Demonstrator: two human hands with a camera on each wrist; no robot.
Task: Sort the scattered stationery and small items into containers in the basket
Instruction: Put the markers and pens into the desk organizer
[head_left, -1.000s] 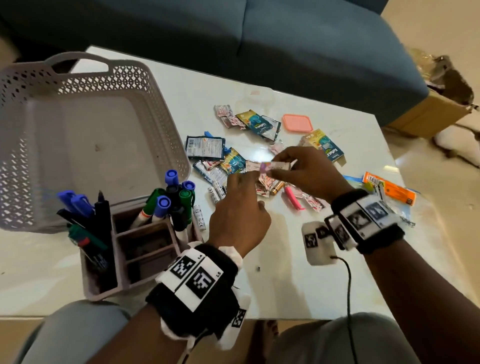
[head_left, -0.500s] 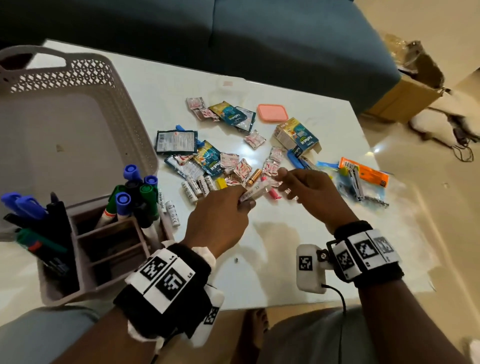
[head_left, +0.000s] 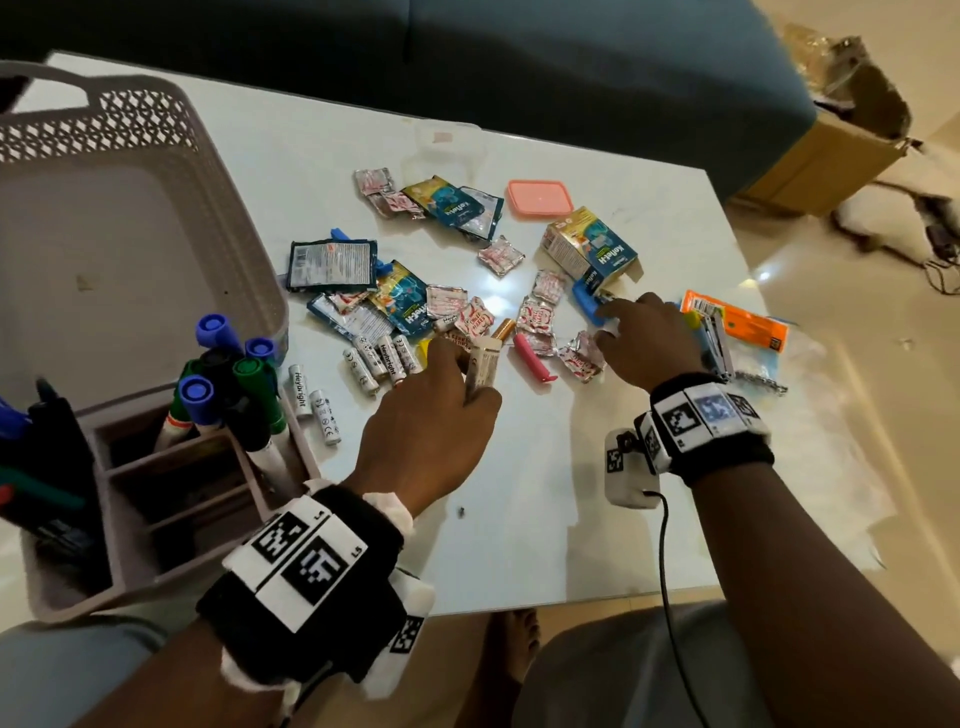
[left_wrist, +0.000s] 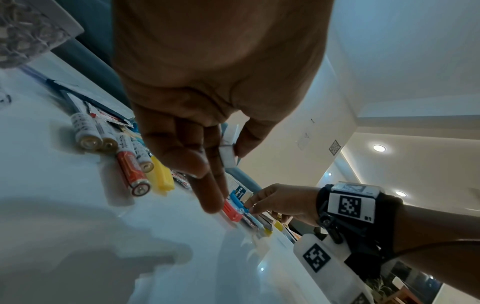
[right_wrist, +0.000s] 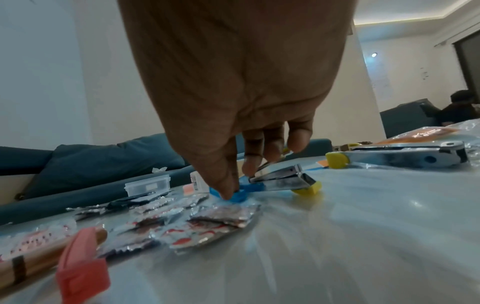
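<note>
The left hand (head_left: 436, 415) pinches a light, stiff white battery (head_left: 480, 366) at frame centre. The right hand (head_left: 644, 338), right of centre, pinches a small, rigid, probably slick blue clip (right_wrist: 239, 192); take it by its sides. Crinkly foil sachets (head_left: 540, 317) crowd it, and the organizer (head_left: 156, 525) sits lower left on the tabletop (head_left: 545, 519).

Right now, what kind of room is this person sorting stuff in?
Most likely a home living room. A blue sofa sits behind a low glossy table, recessed ceiling lights shine overhead, and a cardboard box rests on the tiled floor.
</note>
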